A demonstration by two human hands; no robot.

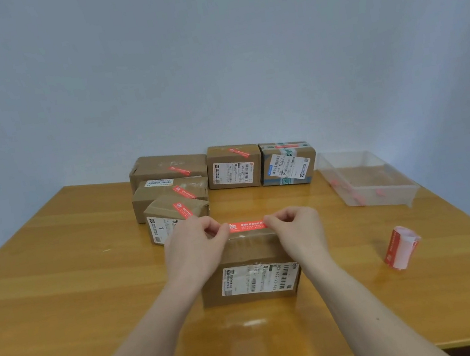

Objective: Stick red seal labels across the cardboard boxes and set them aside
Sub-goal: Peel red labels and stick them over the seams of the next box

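- A wooden table [61,300] is seen spread across the lower half of the view, against a pale wall.
- Five sealed boxes [233,167] are grouped at the far side of the table, each crossed by a red strip.
- A clear plastic tray [397,191] is placed far right, with red scraps lying inside.
- A cardboard box [250,268] is set at the table's centre, a white shipping label on its near face.
- The left hand [195,243] and right hand [296,228] are held over the box's far edge, fingers curled.
- A label roll [399,246] is lying to the right, well apart from the box.
- A red seal label [248,225] is pinched at each end and stretched level between the hands, just above the box top.
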